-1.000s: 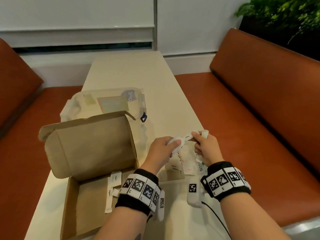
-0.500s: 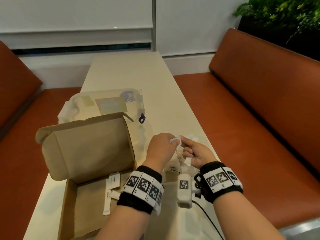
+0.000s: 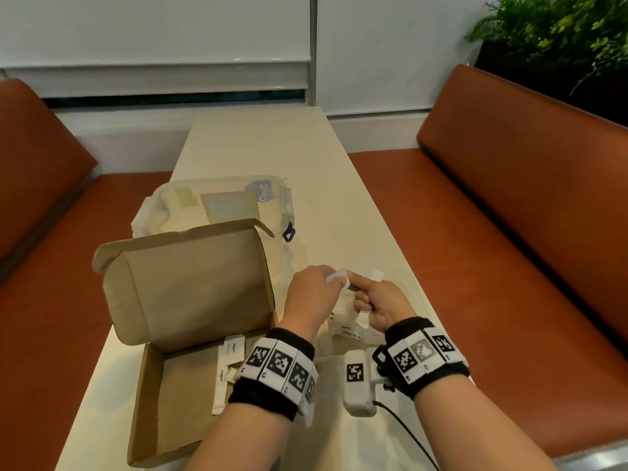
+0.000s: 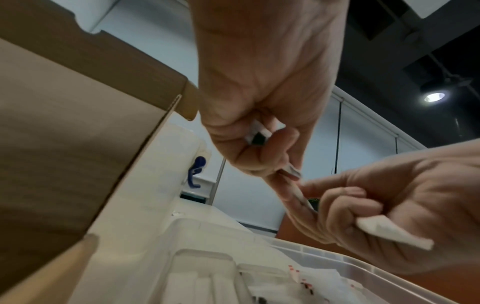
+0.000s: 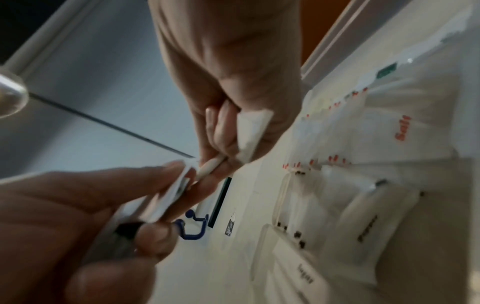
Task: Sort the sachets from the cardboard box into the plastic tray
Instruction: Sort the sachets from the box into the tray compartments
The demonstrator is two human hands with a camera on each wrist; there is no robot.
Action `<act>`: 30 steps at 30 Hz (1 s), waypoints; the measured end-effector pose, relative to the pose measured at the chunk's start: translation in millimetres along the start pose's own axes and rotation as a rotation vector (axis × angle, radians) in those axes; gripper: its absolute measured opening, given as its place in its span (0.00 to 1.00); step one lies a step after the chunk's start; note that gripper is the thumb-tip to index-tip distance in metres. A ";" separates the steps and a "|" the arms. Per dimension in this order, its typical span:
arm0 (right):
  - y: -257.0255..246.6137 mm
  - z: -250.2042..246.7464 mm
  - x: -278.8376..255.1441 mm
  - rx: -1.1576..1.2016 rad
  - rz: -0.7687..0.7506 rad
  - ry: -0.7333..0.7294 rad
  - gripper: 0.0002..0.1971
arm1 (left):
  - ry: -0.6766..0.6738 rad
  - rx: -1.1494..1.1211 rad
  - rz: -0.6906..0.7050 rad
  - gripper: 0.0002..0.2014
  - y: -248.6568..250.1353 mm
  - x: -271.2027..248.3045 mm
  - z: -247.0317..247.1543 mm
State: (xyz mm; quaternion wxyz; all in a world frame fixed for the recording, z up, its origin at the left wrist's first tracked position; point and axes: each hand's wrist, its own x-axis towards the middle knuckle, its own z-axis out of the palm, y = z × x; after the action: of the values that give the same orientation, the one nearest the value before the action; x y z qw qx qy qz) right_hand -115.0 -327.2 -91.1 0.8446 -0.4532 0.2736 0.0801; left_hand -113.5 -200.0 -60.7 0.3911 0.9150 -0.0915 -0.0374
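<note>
Head view: the camera looks forward and down from above the near end of the table (image 3: 258, 147), along its length toward the far wall, taking in both wrists. Left wrist view: the camera sits low and very close beneath the left hand (image 4: 262, 88), facing up past the cardboard box (image 4: 78, 133) flap to the ceiling. Right wrist view: equally close under the right hand (image 5: 228, 67), tilted, facing the plastic tray (image 5: 363, 185). All three views share the meeting fingertips; both wrist views show both hands.

White sachets (image 3: 227, 375) in open cardboard box (image 3: 176, 396); others, seemingly sorted, in clear plastic tray (image 3: 413, 294).
</note>
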 end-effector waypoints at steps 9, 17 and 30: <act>16.9 18.8 -5.1 -1.229 -0.342 -0.004 0.16 | 0.208 -0.574 -0.166 0.10 -17.3 -5.4 -16.9; 49.2 34.9 2.3 -1.554 -0.459 0.018 0.12 | 0.228 -0.695 -0.207 0.11 -28.0 -6.3 -19.3; 41.8 30.0 -4.9 -1.566 -0.530 0.006 0.08 | 0.189 -0.799 -0.231 0.09 -26.7 -3.8 -19.5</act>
State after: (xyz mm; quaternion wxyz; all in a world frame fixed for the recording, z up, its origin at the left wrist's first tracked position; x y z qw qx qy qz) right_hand -123.4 -278.2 -105.5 0.2743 -0.9603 0.0248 0.0446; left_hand -110.8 -167.4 -66.5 0.7150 0.6950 0.0697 -0.0294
